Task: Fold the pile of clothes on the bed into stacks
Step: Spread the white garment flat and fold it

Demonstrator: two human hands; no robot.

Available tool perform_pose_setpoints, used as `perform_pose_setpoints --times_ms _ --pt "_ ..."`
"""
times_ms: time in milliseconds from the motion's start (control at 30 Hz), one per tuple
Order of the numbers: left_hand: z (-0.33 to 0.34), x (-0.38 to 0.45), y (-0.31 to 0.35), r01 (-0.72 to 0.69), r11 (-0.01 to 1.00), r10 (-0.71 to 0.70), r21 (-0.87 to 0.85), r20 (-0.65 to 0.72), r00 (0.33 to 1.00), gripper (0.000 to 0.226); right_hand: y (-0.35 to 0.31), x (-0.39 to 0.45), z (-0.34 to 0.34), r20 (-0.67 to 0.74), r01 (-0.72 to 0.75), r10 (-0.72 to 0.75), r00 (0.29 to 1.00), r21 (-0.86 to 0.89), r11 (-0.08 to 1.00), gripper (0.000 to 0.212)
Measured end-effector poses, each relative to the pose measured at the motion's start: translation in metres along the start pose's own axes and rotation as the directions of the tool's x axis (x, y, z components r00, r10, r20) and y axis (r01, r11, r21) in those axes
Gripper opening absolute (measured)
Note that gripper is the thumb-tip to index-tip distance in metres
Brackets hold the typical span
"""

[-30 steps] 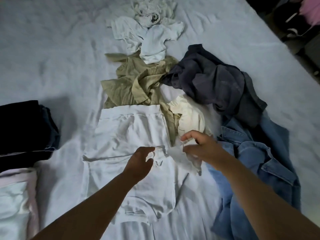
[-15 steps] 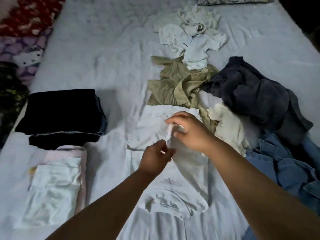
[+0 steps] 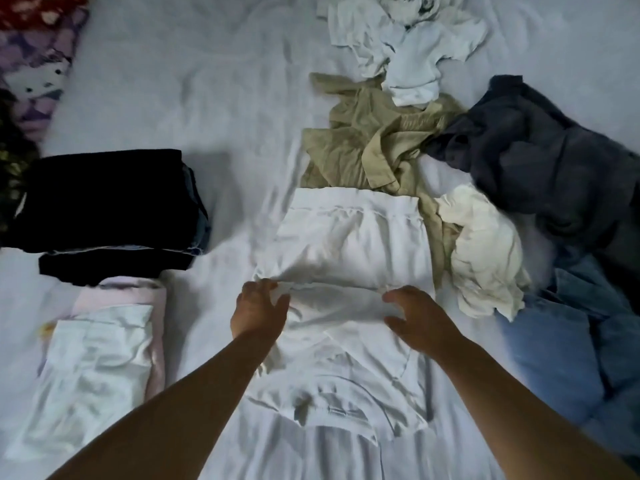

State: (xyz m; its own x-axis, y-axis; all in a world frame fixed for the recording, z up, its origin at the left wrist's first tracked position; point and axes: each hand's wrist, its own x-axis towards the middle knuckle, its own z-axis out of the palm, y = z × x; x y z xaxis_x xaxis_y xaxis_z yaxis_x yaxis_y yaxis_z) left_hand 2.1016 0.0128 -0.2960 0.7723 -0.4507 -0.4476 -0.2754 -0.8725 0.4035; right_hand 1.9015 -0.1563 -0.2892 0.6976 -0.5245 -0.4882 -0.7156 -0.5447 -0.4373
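Observation:
A white T-shirt (image 3: 349, 244) lies flat on the bed in front of me, its sides folded in and its neck towards me. My left hand (image 3: 258, 311) rests on its left edge, fingers spread. My right hand (image 3: 417, 318) lies on its right part, fingers loosely bent, gripping nothing that I can see. Beyond the shirt lies the unfolded pile: an olive shirt (image 3: 367, 147), small white clothes (image 3: 412, 50), a cream garment (image 3: 485, 251), a dark grey garment (image 3: 540, 150) and blue denim (image 3: 561, 341).
At the left stand two stacks: dark folded clothes (image 3: 100, 202) behind, pink and white folded clothes (image 3: 93, 368) in front. The white bedsheet (image 3: 194, 91) is wrinkled. Patterned fabric (image 3: 31, 64) shows at the far left edge.
My hands pinched a fold of the white shirt's right side and carried it over to the middle. Now both have let go and lie apart on the shirt. The camera moved closer.

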Motion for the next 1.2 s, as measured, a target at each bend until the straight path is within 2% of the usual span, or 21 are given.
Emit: perform_pose_setpoints --times_ms 100,200,267,333,433,533,667,767,833,900,933,967,1000,1033,1100,1200 --pt "0.013 0.02 0.003 -0.098 0.994 0.103 0.048 -0.092 0.99 0.039 0.018 0.003 0.023 -0.058 0.012 -0.017 0.998 -0.077 0.997 0.025" --pt "0.02 0.035 -0.001 -0.139 0.954 0.142 0.266 0.009 0.99 0.045 0.029 0.002 0.038 -0.18 0.018 -0.045 0.983 -0.148 0.989 0.028" --pt "0.018 0.038 -0.002 -0.174 0.922 0.159 0.347 0.071 0.985 0.046 0.035 -0.003 0.049 -0.22 0.032 -0.084 0.972 -0.228 0.973 0.046" --pt "0.009 0.037 0.001 -0.157 0.935 0.142 0.319 0.069 0.987 0.043 0.036 -0.009 0.056 -0.231 0.013 -0.083 0.969 -0.289 0.957 0.07" --pt "-0.007 0.038 0.011 -0.188 0.947 0.208 0.26 -0.05 0.977 0.035 0.039 -0.015 0.064 -0.22 -0.032 -0.039 0.975 -0.308 0.951 0.093" --pt "-0.017 0.045 0.029 -0.274 0.957 0.284 0.099 -0.107 0.953 0.029 0.043 -0.017 0.065 -0.214 -0.071 -0.001 0.977 -0.326 0.943 0.106" --pt "-0.009 0.06 0.041 -0.353 0.917 0.376 0.185 -0.114 0.919 0.036 0.044 -0.017 0.068 -0.249 -0.099 0.022 0.968 -0.303 0.948 0.115" --pt "0.006 0.066 0.025 -0.413 0.837 0.494 0.359 -0.17 0.853 0.049 0.041 -0.021 0.072 -0.35 -0.071 -0.03 0.936 -0.274 0.959 0.112" --pt "0.016 0.062 0.008 -0.524 0.716 0.642 0.461 -0.141 0.754 0.054 0.038 -0.026 0.075 -0.381 0.014 -0.125 0.916 -0.281 0.96 0.102" --pt "0.026 0.05 -0.011 -0.665 0.506 0.791 0.55 0.011 0.612 0.056 0.039 -0.034 0.08 -0.334 0.13 -0.233 0.913 -0.303 0.944 0.083" --pt "0.032 0.045 -0.022 -0.714 0.392 0.834 0.581 0.105 0.542 0.055 0.041 -0.039 0.084 -0.296 0.174 -0.273 0.915 -0.322 0.931 0.072" --pt "0.038 0.039 -0.033 -0.743 0.307 0.843 0.595 0.192 0.503 0.056 0.045 -0.044 0.089 -0.258 0.2 -0.295 0.92 -0.338 0.92 0.065" --pt "0.044 0.035 -0.044 -0.756 0.267 0.83 0.598 0.255 0.495 0.058 0.049 -0.047 0.093 -0.225 0.217 -0.307 0.925 -0.35 0.911 0.061" --pt "0.048 0.032 -0.051 -0.756 0.272 0.801 0.596 0.295 0.521 0.062 0.053 -0.05 0.097 -0.199 0.226 -0.31 0.929 -0.358 0.906 0.058" --pt "0.051 0.028 -0.055 -0.74 0.338 0.737 0.582 0.326 0.592 0.068 0.057 -0.054 0.101 -0.182 0.228 -0.311 0.933 -0.369 0.901 0.054" --pt "0.039 0.019 -0.052 -0.741 0.359 0.718 0.567 0.339 0.608 0.067 0.06 -0.061 0.097 -0.156 0.253 -0.328 0.932 -0.367 0.895 0.051"
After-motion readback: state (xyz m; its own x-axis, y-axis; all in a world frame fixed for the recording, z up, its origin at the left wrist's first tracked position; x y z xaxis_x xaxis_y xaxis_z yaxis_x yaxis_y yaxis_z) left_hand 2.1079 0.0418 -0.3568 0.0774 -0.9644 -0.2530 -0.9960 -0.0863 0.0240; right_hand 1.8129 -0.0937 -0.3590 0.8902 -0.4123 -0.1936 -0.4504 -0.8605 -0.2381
